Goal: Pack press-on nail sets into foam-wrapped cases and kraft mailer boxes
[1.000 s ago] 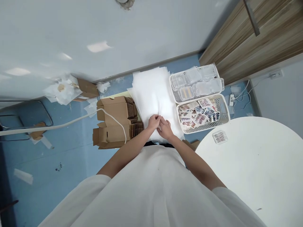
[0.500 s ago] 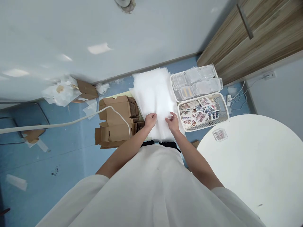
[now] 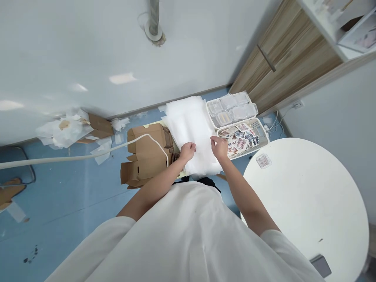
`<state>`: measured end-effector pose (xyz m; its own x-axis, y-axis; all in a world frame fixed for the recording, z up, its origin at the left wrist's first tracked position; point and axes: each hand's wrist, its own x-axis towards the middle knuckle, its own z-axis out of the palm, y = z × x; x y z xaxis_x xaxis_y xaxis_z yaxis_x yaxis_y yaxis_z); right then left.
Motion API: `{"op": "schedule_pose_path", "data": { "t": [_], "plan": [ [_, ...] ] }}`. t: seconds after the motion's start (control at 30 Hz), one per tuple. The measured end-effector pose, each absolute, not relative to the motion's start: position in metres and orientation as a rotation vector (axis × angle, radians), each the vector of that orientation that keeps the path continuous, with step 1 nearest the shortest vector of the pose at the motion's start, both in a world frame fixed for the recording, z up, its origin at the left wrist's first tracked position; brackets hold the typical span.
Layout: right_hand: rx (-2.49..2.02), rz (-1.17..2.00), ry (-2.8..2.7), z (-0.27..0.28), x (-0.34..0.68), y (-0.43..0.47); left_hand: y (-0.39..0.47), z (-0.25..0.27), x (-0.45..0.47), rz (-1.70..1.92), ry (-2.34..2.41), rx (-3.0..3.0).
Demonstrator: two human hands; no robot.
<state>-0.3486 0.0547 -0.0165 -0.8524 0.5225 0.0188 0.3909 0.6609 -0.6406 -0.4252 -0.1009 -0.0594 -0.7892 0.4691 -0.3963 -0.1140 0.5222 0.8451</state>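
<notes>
A stack of thin white packing foam sheets (image 3: 188,117) lies in front of me, its layers slightly fanned at the edges. My left hand (image 3: 187,152) is closed over the near part of the stack, thumb and fingers pinched at the top foam sheet. Toward the right edge, my right hand (image 3: 219,147) also pinches at the sheet, beside the lower basket. Fingertips of both hands are small in view, and the thin film between them is hard to make out.
Left of the stack lie flattened brown cardboard boxes (image 3: 147,150), crossed by a white cable (image 3: 96,155). On the right are a basket of clear plastic cases (image 3: 242,111), a basket of printed nail cards (image 3: 241,144), and a round white table (image 3: 305,188) bearing one small case (image 3: 263,160) and a phone (image 3: 321,265).
My right hand has moved slightly right, toward the basket edge, so the hands are farther apart. The left hand stays near the same spot. The camera view has tilted and shifted.
</notes>
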Motion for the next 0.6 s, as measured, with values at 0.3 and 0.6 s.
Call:
{"op": "schedule_pose_path", "data": {
  "t": [0.3, 0.6],
  "plan": [
    [-0.693, 0.898, -2.568, 0.013, -0.331, 0.036, -0.116, -0.049, -0.403, 1.346, 2.018, 0.302],
    [-0.862, 0.987, -2.470, 0.029, -0.278, 0.038, -0.110, -0.056, -0.372, 1.206, 2.007, 0.267]
  ]
}}
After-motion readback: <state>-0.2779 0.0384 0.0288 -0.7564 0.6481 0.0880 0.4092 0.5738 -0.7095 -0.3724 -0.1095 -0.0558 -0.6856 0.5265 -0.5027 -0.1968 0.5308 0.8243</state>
